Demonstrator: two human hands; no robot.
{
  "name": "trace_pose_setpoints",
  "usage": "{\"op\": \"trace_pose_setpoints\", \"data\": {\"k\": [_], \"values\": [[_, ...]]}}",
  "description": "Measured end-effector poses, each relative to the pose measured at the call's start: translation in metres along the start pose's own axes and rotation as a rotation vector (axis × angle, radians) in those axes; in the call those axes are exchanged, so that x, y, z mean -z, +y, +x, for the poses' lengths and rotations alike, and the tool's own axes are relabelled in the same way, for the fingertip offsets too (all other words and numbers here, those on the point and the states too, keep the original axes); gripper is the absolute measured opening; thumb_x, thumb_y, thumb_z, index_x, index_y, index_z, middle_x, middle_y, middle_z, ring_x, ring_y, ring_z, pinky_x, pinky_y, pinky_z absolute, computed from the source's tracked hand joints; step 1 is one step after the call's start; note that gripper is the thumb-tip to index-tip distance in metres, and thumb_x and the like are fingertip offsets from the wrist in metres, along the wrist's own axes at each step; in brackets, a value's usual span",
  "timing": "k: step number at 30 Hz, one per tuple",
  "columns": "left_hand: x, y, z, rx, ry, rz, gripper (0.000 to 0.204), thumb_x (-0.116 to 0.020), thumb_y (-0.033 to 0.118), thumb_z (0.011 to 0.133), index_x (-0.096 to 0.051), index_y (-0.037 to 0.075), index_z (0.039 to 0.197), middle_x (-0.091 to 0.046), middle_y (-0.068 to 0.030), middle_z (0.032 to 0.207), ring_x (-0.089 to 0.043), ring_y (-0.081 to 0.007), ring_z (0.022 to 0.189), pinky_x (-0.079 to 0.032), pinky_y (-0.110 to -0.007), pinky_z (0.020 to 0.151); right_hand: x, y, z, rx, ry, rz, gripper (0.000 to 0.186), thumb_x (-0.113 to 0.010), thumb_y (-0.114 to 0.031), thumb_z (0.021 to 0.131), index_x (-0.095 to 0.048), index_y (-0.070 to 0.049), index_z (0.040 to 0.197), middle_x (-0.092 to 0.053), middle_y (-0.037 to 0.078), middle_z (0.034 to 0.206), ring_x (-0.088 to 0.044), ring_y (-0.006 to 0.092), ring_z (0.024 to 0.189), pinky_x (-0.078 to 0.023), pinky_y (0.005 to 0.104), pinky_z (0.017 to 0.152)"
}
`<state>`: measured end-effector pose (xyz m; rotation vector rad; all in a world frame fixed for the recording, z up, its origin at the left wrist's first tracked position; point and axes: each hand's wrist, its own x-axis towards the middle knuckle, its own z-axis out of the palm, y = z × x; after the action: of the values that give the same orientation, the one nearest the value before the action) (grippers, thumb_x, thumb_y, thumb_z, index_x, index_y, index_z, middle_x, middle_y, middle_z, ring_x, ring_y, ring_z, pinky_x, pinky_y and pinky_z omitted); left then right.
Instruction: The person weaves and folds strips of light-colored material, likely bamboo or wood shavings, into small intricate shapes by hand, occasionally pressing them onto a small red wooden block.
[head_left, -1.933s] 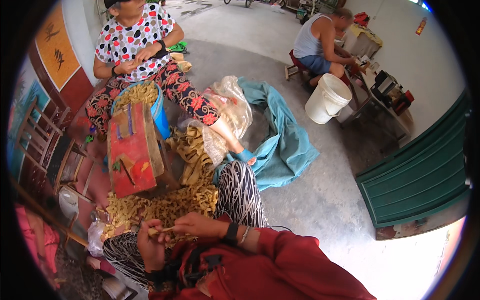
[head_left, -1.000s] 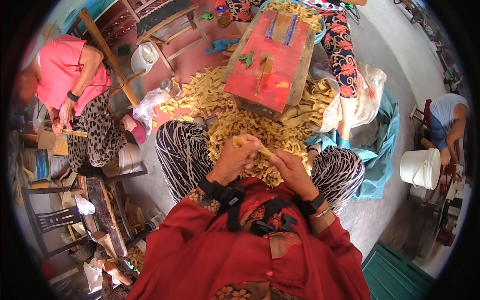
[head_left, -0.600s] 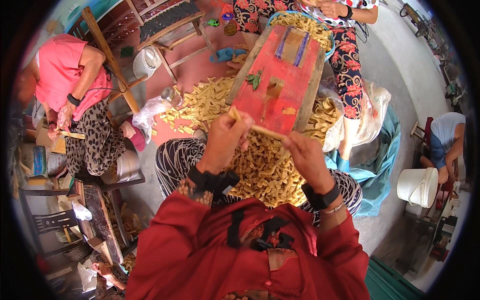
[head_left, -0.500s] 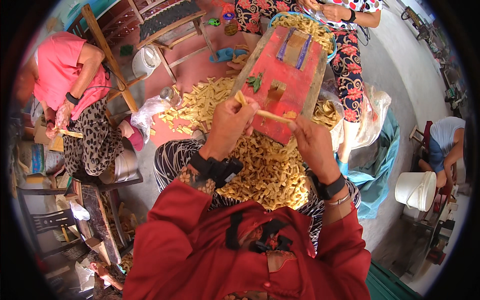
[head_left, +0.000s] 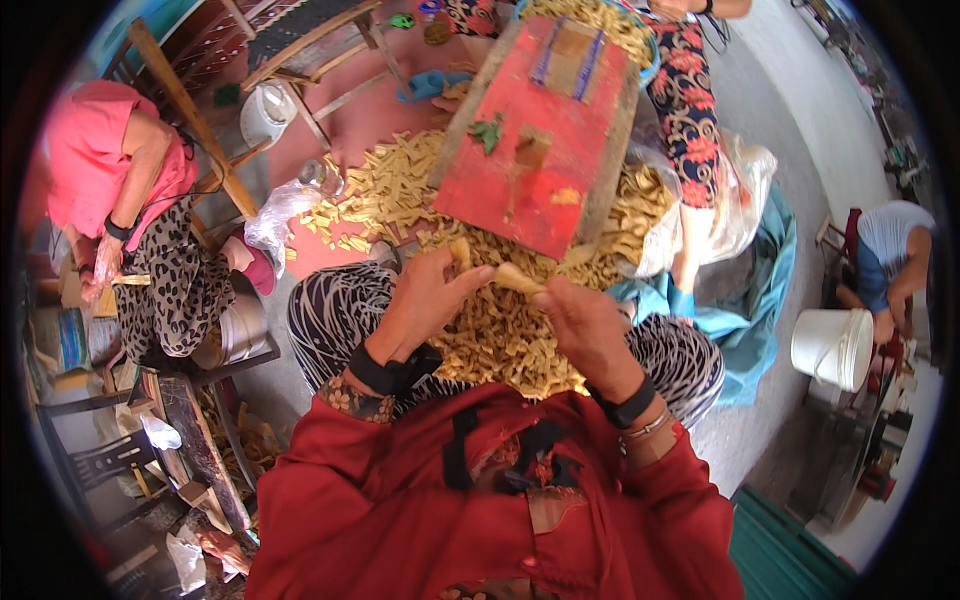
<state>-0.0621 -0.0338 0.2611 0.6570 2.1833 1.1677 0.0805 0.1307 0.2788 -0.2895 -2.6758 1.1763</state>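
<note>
Pinched between thumb and fingers, one end of a tan strip (head_left: 516, 280) was in the right hand (head_left: 588, 330), and it slanted from there toward the left hand (head_left: 420, 298). That hand was curled just beside it, the thumb stretched along to the strip's other end; a tan stub (head_left: 460, 253) poked up between thumb and forefinger (same strip or a second one, I couldn't tell).

Beneath the grip lay a heap of similar strips (head_left: 510, 345), between the person's knees. Just beyond the grip stood a red-topped bench (head_left: 545, 150) with a green leaf (head_left: 486, 134) on it. Left of the grip, loose strips (head_left: 390, 185) were scattered near a clear plastic bag (head_left: 275, 222); to its right lay a teal cloth (head_left: 765, 310), and, well apart, a white bucket (head_left: 830, 350).
</note>
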Motion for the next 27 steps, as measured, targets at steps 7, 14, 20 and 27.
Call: {"op": "trace_pose_setpoints", "data": {"k": [7, 14, 20, 27], "values": [[-0.055, -0.044, -0.052, 0.292, -0.410, -0.629, 0.035, -0.047, 0.034, 0.096, -0.060, 0.001, 0.091, -0.058, -0.0022, 0.069, -0.055, -0.0102, 0.057, -0.045, -0.021, 0.051, -0.044, -0.046, -0.043, 0.255, -0.207, 0.255, 0.019, -0.053, -0.025, 0.090, -0.052, -0.009, 0.079, -0.052, 0.012, 0.068, -0.053, 0.0341, 0.063, -0.042, 0.0420, 0.056], [-0.037, -0.014, -0.060, 0.536, -0.313, -1.027, 0.029, -0.048, 0.029, 0.096, -0.055, 0.002, 0.100, -0.048, 0.0019, 0.064, -0.041, -0.0049, 0.048, -0.043, -0.021, 0.050, -0.045, -0.054, -0.063, 0.217, -0.422, 0.673, 0.028, -0.045, -0.030, 0.097, -0.053, -0.007, 0.083, -0.050, 0.007, 0.069, -0.052, 0.0217, 0.066, -0.043, 0.0324, 0.069], [-0.038, 0.008, -0.082, 0.284, -0.231, -0.803, 0.018, -0.054, 0.019, 0.093, -0.060, 0.004, 0.086, -0.048, 0.0055, 0.066, -0.040, -0.0032, 0.055, -0.032, -0.018, 0.050, -0.033, -0.041, -0.064, -0.272, 0.124, 0.847, 0.029, -0.043, -0.024, 0.098, -0.057, -0.003, 0.086, -0.059, 0.002, 0.079, -0.052, 0.0069, 0.065, -0.043, 0.0210, 0.058], [-0.028, 0.028, -0.095, 0.073, -0.301, -0.542, 0.017, -0.052, 0.017, 0.094, -0.059, 0.003, 0.089, -0.047, 0.0064, 0.069, -0.042, -0.0015, 0.059, -0.033, -0.017, 0.052, -0.045, -0.035, -0.050, -0.263, 0.142, 0.898, 0.032, -0.042, -0.028, 0.098, -0.055, -0.001, 0.085, -0.056, 0.001, 0.075, -0.049, 0.0063, 0.066, -0.041, 0.0225, 0.057]]}}
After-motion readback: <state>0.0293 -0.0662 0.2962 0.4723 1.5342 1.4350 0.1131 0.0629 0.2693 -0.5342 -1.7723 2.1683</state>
